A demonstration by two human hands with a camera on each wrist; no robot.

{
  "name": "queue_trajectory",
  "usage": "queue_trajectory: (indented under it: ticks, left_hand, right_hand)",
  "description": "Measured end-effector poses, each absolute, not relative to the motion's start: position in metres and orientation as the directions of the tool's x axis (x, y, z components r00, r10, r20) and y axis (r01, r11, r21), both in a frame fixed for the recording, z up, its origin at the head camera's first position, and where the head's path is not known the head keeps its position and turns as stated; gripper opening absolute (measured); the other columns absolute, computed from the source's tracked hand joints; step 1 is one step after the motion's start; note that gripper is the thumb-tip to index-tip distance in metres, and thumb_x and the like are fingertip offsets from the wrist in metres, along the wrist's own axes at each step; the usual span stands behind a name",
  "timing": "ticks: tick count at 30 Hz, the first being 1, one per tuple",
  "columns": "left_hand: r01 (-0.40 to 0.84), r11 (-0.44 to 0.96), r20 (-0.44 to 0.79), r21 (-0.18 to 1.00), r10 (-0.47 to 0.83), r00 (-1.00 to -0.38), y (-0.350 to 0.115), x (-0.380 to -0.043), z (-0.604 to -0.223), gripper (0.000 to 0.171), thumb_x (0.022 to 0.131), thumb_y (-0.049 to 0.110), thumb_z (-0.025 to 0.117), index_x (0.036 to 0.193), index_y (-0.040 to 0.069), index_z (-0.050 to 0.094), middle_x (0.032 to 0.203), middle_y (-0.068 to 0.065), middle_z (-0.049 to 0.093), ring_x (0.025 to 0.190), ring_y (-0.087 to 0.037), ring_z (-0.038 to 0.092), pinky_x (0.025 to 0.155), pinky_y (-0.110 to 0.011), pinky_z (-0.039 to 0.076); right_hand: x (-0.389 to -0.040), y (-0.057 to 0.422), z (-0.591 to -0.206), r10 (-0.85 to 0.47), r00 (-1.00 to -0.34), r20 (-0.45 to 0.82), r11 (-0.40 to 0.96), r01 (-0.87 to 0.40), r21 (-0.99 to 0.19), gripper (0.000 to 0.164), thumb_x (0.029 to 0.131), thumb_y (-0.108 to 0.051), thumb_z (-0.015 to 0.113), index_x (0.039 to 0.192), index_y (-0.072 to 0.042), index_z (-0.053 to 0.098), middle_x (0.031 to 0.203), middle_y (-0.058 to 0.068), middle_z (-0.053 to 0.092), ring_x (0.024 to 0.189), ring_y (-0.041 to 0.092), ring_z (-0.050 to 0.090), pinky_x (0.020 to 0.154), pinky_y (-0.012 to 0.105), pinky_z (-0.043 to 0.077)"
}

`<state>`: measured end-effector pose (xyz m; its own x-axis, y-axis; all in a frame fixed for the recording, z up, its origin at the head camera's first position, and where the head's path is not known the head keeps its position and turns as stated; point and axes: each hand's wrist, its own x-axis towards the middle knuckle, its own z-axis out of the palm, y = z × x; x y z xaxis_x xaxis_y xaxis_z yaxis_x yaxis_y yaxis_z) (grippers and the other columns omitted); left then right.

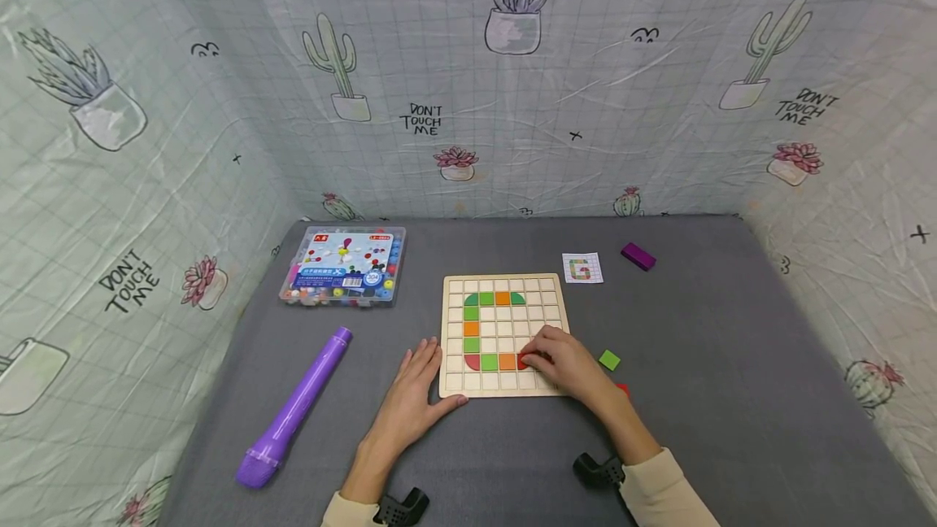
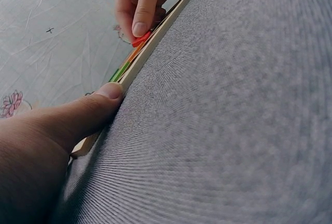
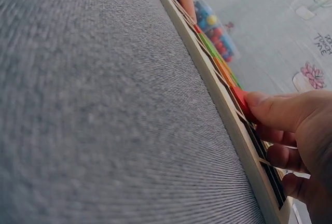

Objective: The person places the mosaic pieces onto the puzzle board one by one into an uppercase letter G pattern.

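Observation:
A wooden grid board (image 1: 503,394) lies on the grey table, with green, orange and red tiles forming an open, C-like outline. At the lower right end of the outline, my right hand (image 1: 567,360) pinches a red tile (image 1: 521,361) between thumb and fingers. The right wrist view shows this red tile (image 3: 240,102) down at the board's surface beside an orange one; whether it is fully seated I cannot tell. My left hand (image 1: 410,397) rests at the board's lower left corner, fingers along the left side and thumb (image 2: 110,90) against the near edge.
Right of the board lie a loose green tile (image 1: 609,359) and a red piece (image 1: 623,388) partly hidden by my right forearm. Behind are a pattern card (image 1: 582,268) and a purple block (image 1: 638,256). At left are a plastic case (image 1: 344,267) and a purple microphone (image 1: 296,409).

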<state>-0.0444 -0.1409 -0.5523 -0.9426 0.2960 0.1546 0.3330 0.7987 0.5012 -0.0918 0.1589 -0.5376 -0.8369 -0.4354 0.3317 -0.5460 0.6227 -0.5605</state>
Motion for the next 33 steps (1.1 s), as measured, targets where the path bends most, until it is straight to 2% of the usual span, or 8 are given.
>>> queue_trajectory:
  ticks: [15, 25, 33]
  left_hand:
    - [0.326, 0.794, 0.141, 0.513, 0.296, -0.945, -0.142, -0.043, -0.552, 0.092, 0.085, 0.056, 0.072, 0.151, 0.0, 0.042, 0.161, -0.017, 0.036, 0.152, -0.034, 0.03, 0.129, -0.049, 0.02]
    - [0.329, 0.794, 0.147, 0.512, 0.297, -0.944, -0.14, -0.044, -0.55, 0.092, 0.085, 0.055, 0.074, 0.151, -0.001, 0.042, 0.16, -0.018, 0.037, 0.152, -0.033, 0.03, 0.13, -0.048, 0.019]
    - [0.325, 0.793, 0.14, 0.515, 0.297, -0.945, -0.14, -0.044, -0.55, 0.091, 0.085, 0.054, 0.074, 0.151, -0.001, 0.042, 0.16, -0.018, 0.037, 0.152, -0.033, 0.03, 0.13, -0.048, 0.018]
  right_hand:
    - [-0.092, 0.158, -0.542, -0.444, -0.805, 0.394, 0.592, -0.594, -0.545, 0.009, 0.083, -0.013, 0.082, 0.091, -0.014, 0.08, 0.088, -0.007, 0.064, 0.077, 0.004, 0.058, 0.068, 0.021, 0.054]
    - [-0.092, 0.165, -0.536, -0.391, -0.837, 0.383, 0.633, -0.546, -0.549, 0.017, 0.085, -0.019, 0.081, 0.099, -0.011, 0.077, 0.091, -0.002, 0.065, 0.077, 0.005, 0.055, 0.067, 0.024, 0.054]
    - [-0.09, 0.177, -0.53, -0.343, -0.872, 0.349, 0.698, -0.485, -0.527, 0.023, 0.084, -0.019, 0.082, 0.104, -0.009, 0.075, 0.096, -0.001, 0.064, 0.086, 0.009, 0.053, 0.072, 0.027, 0.055]
